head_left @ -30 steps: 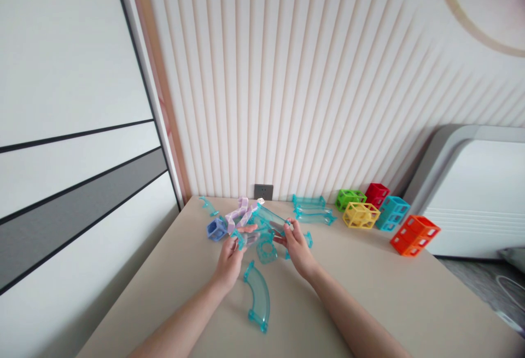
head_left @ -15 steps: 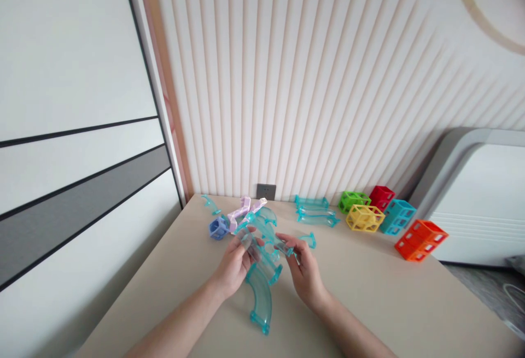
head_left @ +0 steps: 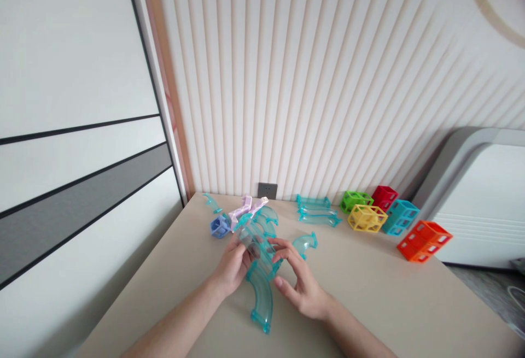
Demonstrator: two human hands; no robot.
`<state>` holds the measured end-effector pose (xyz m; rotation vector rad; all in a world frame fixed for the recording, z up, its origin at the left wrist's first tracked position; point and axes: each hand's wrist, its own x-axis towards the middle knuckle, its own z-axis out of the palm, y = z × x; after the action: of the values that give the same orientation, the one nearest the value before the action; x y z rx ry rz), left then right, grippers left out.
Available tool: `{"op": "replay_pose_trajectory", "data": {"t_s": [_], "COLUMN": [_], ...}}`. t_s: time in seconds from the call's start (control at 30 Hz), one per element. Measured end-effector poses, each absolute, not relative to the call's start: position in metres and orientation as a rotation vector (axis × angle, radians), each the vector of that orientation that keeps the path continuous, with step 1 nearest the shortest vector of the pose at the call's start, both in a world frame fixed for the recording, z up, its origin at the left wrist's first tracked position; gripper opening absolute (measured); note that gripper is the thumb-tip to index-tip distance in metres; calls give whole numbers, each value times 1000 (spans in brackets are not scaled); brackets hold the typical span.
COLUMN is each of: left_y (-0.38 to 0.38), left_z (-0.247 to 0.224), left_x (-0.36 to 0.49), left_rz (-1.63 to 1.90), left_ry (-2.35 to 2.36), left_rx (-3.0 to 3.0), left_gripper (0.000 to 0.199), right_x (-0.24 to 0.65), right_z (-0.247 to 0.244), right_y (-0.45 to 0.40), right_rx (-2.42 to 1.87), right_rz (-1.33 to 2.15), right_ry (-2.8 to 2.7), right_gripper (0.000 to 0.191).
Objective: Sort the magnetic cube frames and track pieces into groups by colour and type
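Observation:
My left hand is closed around a see-through teal track piece; whether several are stacked in it, I cannot tell. Close by on its right, my right hand has its fingers apart, with the fingertips near the teal pieces. Below the hands a curved teal track lies on the table. Another curved track lies just beyond my right hand. More teal pieces overlap in a pile behind the left hand, partly hidden by it.
Lilac pieces and a blue cube frame lie left of the pile. Straight teal tracks lie near the wall. At the right stand green, yellow, red, light-blue and orange frame blocks.
My right hand has let go of the clear track piece it held and opened its fingers. That piece now appears to be with those at my left hand, which has stayed nearly in place.

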<state>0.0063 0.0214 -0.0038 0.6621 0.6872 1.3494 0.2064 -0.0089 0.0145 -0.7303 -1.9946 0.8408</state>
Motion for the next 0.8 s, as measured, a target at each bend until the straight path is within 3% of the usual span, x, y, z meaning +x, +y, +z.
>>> {"op": "replay_pose_trajectory", "data": {"t_s": [0.3,0.47,0.63,0.8], "left_y": [19,18,20,26], "left_z": [-3,0,4,2], "left_x": [5,3,-3,-4], "left_rz": [1327,1282,1355,1430], "left_ry": [617,539,509,616], "left_rx": [684,696,696,721], "left_gripper": [24,21,41,47], "right_x": [198,200,203,209], "right_z": [2,-2,-7,-9], "right_y": [-2,5,15,17], "right_rx": [-848,-886,-876,-866], "right_rz": [828,909,977,999], "right_ry": [-1831,-1624,-1481,-1531], "right_gripper": [5,17,23,23]}}
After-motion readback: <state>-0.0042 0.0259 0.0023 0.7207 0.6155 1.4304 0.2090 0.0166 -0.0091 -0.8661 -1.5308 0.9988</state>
